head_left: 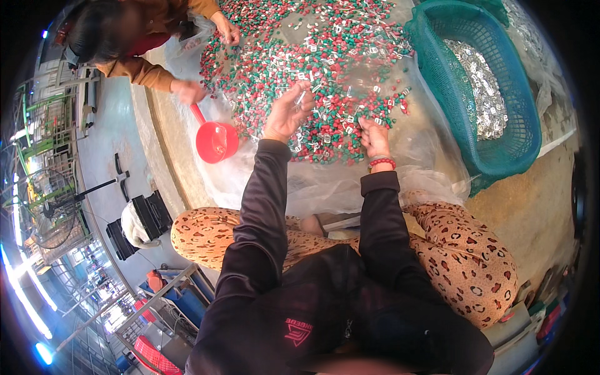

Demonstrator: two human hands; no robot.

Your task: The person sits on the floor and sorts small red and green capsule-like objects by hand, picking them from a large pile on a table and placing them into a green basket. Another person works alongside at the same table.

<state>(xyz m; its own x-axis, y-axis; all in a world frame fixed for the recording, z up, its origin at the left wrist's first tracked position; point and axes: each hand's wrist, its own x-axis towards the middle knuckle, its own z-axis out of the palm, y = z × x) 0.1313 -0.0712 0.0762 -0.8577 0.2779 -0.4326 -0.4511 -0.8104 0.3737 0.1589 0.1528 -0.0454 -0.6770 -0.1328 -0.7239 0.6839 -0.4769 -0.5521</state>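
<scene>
My left hand (290,114) is raised over the spread of small parts, fingers closed on a small white plastic piece (300,98). To its right, my right hand (375,138) has its thumb and fingers pinched together near the right side of the spread. What it may hold is too small to make out. Beneath both hands lies a broad layer of red, green and white pellet-like pieces (325,134), with white frame-shaped plastic pieces (337,28) mixed in. They rest on clear plastic sheeting (431,169).
A teal mesh-lined basket (535,125) at the right holds many clear plastic pieces (484,94). At the far left, a co-worker's hand (187,92) is by the handle of a red dipper (217,142); the other hand (226,28) is over the pieces. A black stand (119,178) is farther left.
</scene>
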